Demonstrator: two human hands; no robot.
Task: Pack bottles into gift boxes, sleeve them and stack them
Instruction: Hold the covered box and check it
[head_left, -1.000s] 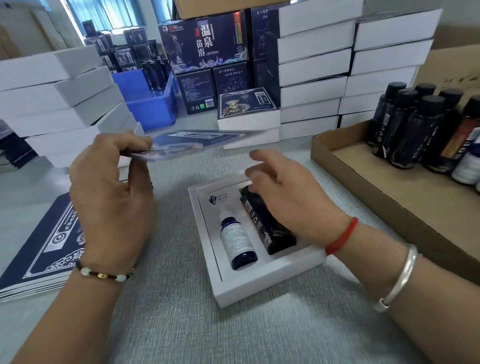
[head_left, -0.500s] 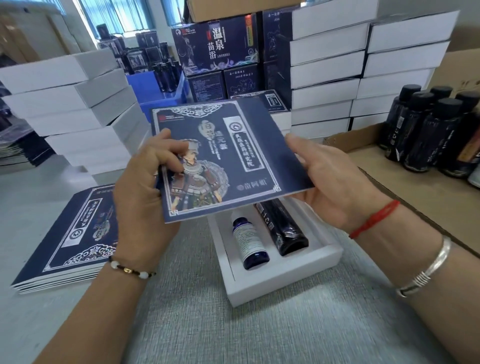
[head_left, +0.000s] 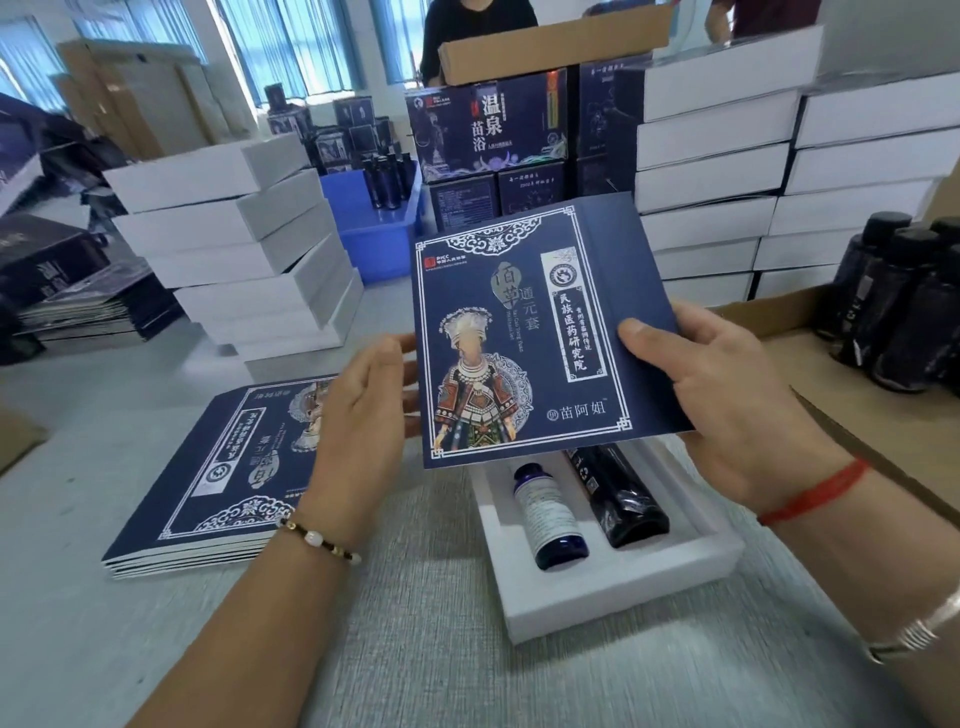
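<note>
Since half a second ago the navy sleeve (head_left: 524, 338) has risen and tipped upright, its printed face now square to the camera above the open gift box (head_left: 613, 587).

The right hand (head_left: 727, 405) pinches the sleeve's 3 o'clock edge, thumb curled over the front, fingers hidden behind; the left hand (head_left: 363, 415) lies flat and open against the 9 o'clock edge, fingers straight, probably to press the flattened card into a tube. The sleeve is smooth printed card with a creased side panel, held over the box likely to line it up for sliding on. On the woven grey desk (head_left: 415, 649) the white foam-lined box cradles a small blue bottle (head_left: 548, 512) and a black bottle (head_left: 621, 499) side by side. A pile of flat sleeves (head_left: 218, 467) waits at 9 o'clock; stacks of white boxes (head_left: 234, 249) stand at 11 o'clock.
</note>
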